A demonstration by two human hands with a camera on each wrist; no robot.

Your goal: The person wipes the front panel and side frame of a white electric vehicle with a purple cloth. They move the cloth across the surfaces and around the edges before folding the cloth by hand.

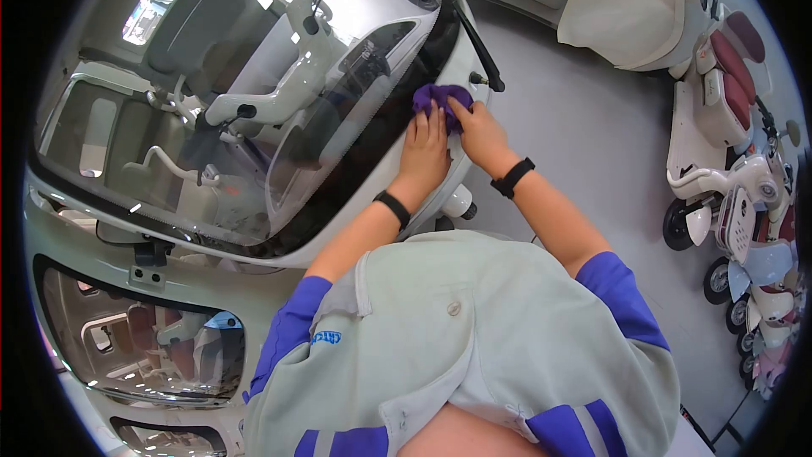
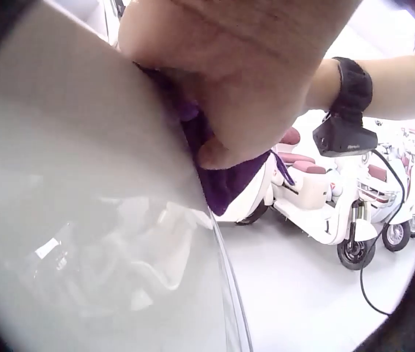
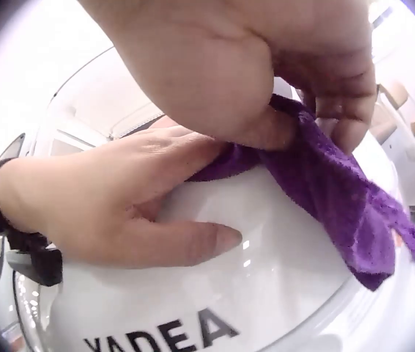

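Observation:
A purple cloth point(image 1: 441, 103) lies bunched on the white front panel point(image 1: 404, 151) of a vehicle, just below its windscreen. My left hand point(image 1: 425, 152) rests on that panel, fingers straight and their tips on the cloth; in the right wrist view the left hand point(image 3: 149, 194) lies flat with the thumb spread. Thumb and curled fingers of my right hand point(image 1: 484, 135) pinch the cloth point(image 3: 332, 194), whose loose end hangs over the panel's curve. Dark "YADEA" lettering point(image 3: 167, 334) shows on the panel below the hands.
A black wiper arm point(image 1: 484, 51) stands close beyond the right hand. Through the windscreen point(image 1: 338, 118) show seats and handlebars. Several parked scooters point(image 1: 727, 169) line the right side, past grey floor point(image 1: 584, 135). Another vehicle's window point(image 1: 144, 334) is at lower left.

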